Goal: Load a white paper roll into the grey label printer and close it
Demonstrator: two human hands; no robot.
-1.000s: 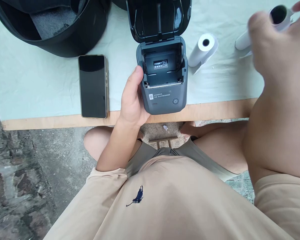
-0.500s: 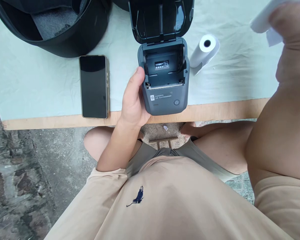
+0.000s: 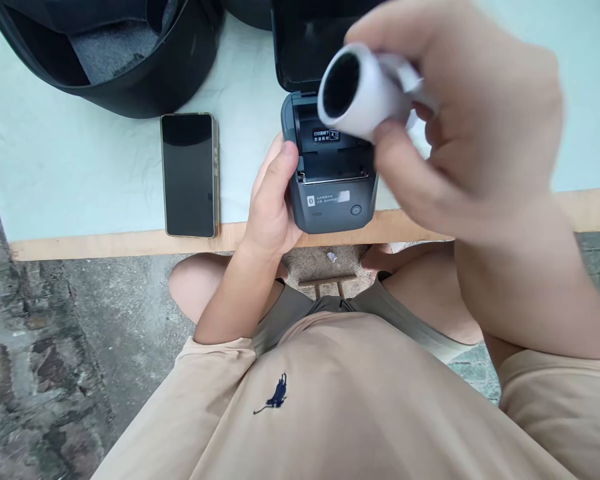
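Note:
A dark grey label printer (image 3: 333,207) stands at the table's front edge with its black lid (image 3: 305,53) raised and its paper bay exposed. My left hand (image 3: 275,200) grips the printer's left side, thumb on the rim. Above the bay's right part, my right hand (image 3: 460,127) pinches a white paper roll (image 3: 365,100) between thumb and fingers, its hollow end facing left and toward the camera. The roll and hand look slightly blurred. They cover part of the bay and the lid.
Left of the printer lies a phone (image 3: 189,175) with a dark screen. An open black zip case (image 3: 145,87) with grey cloth inside stands at the back left. Pale cloth covers the table, whose wooden front edge (image 3: 105,245) shows above my knees.
My right hand has come in from the far upper right with the white roll and now holds it over the printer. It hides where the second roll stood. The printer has shifted slightly.

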